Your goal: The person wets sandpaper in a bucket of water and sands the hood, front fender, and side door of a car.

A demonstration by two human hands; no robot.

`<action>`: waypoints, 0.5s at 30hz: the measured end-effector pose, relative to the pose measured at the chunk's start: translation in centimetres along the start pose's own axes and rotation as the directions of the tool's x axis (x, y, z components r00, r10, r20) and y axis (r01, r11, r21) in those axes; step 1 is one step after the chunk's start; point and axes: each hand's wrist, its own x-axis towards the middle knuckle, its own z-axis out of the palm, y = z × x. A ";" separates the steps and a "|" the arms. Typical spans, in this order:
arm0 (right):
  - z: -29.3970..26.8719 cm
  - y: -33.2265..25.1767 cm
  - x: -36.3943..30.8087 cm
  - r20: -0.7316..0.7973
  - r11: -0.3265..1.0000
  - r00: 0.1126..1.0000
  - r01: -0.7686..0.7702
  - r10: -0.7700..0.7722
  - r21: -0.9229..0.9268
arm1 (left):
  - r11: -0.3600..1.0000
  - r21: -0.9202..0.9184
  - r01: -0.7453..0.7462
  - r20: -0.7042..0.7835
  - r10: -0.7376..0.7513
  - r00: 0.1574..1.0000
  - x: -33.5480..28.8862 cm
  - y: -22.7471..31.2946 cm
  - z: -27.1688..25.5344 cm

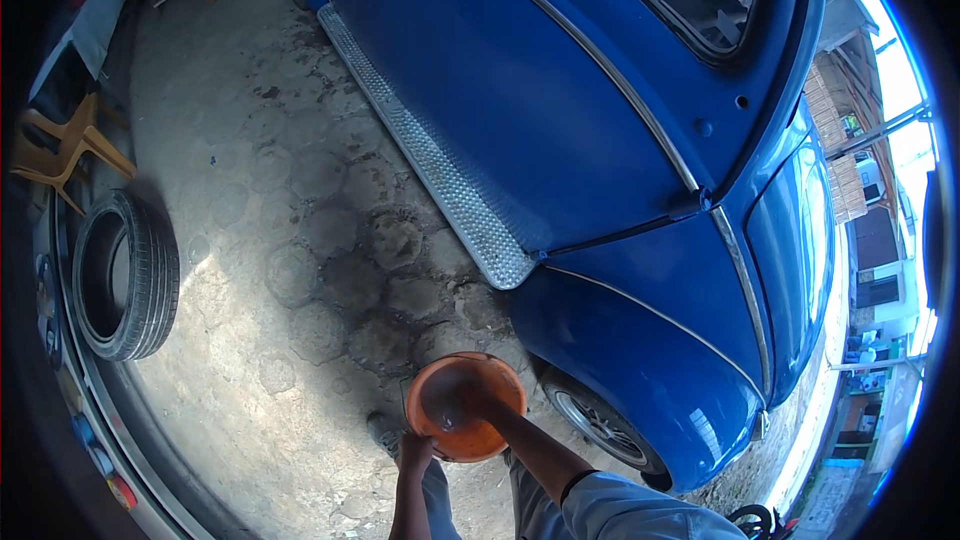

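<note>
Two grips [415, 448] [468, 404], both at one orange bucket [478, 442]

Daylit from the right; burnt out to white at the sky [900, 65], with blue fringing. Glossy with reflections on the car [600, 190]. Patchily bright on the floor [240, 240]; shadowed inside the bucket [507, 400]. Bowed at the edges, black in the corners.
</note>
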 end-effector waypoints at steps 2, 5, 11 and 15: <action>3.2 1.7 0.4 -0.216 0.996 0.974 -0.060 0.073 0.065 | 0.974 0.225 -0.012 0.068 -0.003 0.998 -0.5 3.2 -2.0; 3.0 6.8 2.5 -0.055 0.836 0.998 -0.017 -0.016 -0.548 | 0.969 0.188 -0.159 0.168 0.127 0.977 -0.5 9.0 -2.7; 3.3 -8.4 4.9 0.074 0.956 0.962 -0.269 0.262 0.119 | 0.979 0.196 -0.051 0.137 0.024 0.990 1.8 10.5 -12.4; -1.2 -14.0 8.1 0.135 0.962 0.986 -0.126 0.095 0.243 | 0.989 0.133 -0.060 0.093 0.048 0.994 4.3 13.3 -16.0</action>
